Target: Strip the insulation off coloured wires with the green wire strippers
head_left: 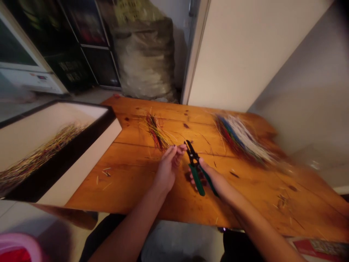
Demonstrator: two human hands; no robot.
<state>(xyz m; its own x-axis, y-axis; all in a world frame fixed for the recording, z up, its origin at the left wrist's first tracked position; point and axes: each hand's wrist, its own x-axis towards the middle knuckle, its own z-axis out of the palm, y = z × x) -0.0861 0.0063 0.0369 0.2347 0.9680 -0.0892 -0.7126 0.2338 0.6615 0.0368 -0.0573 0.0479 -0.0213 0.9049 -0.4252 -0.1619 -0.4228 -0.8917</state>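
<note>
**Tally from the wire station**

From my remote view I log two bare hands over a knotty orange pine counter [131, 185]. The right hand [211, 178] is closed around one green-handled, black-steel wire cutter [196, 178], its jaws parted slightly and pointing away from the person. The left hand [167, 171] sits just beside the tool, its fingers [177, 151] curled with the tips drawn together. Whether they pinch a strand is too fine for me to tell.

Wire heaps, three counted. One: a small heap of thin red, yellow and green wire pieces [156, 133] on the counter, just beyond the left hand. Two: a larger fan of white, blue, red and green wire pieces [242, 140], also on the counter, well apart to the right and blurred along its far edge. Three: a long yellow-and-red wire sheaf [40, 156] lying in one shallow black-rimmed cream tray [81, 140] at the counter's left edge. Short wire clippings [106, 174] lie scattered across the wood, too many and too fine to count.

Beyond the counter stands one bulging woven plastic sack [144, 62]. One pink-rimmed red basin [16, 247] shows at lower left.
</note>
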